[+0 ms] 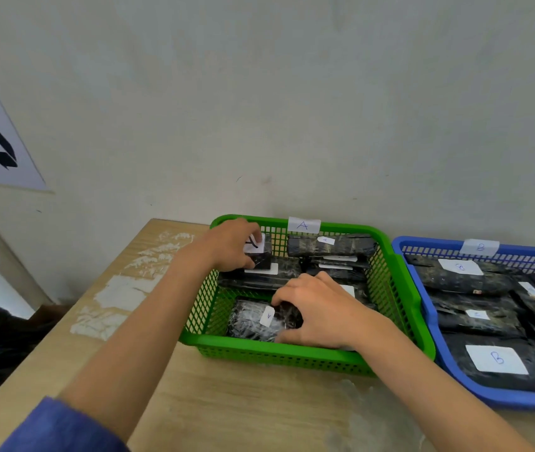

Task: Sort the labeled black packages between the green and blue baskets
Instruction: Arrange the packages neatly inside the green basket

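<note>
Arranging within the green basket (292,353) appears in hand: left hand (231,246) fingers clamp a small labelled package (262,256) at its far-left corner, right hand (316,314) fingers curl round an A-labelled package (249,321) near its front, so release likely follows.

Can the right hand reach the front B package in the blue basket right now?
Probably not yet: the right hand grips an A package in the green basket. The B package itself lies uncovered on top.

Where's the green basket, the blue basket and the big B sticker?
green basket (275,353), head view, on its front wall.
blue basket (432,243), head view, on its back rim.
B sticker (496,359), head view, middle of the white paper.
</note>
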The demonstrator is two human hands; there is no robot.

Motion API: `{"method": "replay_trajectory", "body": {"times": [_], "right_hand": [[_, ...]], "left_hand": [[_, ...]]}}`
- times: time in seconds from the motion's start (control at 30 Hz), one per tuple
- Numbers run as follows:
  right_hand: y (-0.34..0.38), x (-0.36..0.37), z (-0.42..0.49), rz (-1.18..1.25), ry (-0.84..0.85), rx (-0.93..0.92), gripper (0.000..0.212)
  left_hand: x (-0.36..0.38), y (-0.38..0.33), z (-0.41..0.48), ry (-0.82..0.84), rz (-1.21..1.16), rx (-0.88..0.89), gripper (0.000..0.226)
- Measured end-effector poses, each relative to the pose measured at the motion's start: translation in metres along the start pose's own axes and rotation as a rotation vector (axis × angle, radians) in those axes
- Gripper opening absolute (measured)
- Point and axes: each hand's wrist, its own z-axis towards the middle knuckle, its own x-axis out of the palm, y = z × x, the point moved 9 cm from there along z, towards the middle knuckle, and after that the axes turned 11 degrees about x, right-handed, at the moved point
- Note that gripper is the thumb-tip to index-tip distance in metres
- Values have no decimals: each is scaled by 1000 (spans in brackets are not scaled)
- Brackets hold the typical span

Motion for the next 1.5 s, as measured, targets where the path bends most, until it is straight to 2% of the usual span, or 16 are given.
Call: {"method": "replay_trajectory", "body": {"times": [0.13,0.27,0.33,0.5,0.73,0.93,1.07,1.2,1.3,1.4,1.5], "right_hand": [[-3,1,1,72,34,16,61],[-2,-1,2,189,52,-2,61],[-3,-1,1,255,68,-9,61],[-12,-8,-1,446,78,7,55],[-27,-18,-7,619,67,11,46],[-27,-31,-17,724,49,-63,40],[-29,-44,-21,865,-6,-117,37],[-38,-55,-22,1020,-88,-165,35],[-55,-71,-22,1198,-280,-177,35],[-84,-74,-22,1380,-474,-53,36],[-104,-67,-18,1397,-555,111,37]], "left_hand": [[-3,-4,4,-24,84,48,45],[-12,-9,-6,-86,-130,106,45],[-14,-13,-15,-53,-229,130,45],[2,-13,-30,108,-248,142,45],[4,-13,-30,173,-194,171,46],[4,-14,-33,226,-264,179,51],[10,-18,-38,217,-291,236,51],[6,-32,-43,193,-431,309,46],[17,-41,-45,267,-459,303,55],[36,-42,-43,303,-329,293,65],[36,-37,-37,177,-107,309,61]]}}
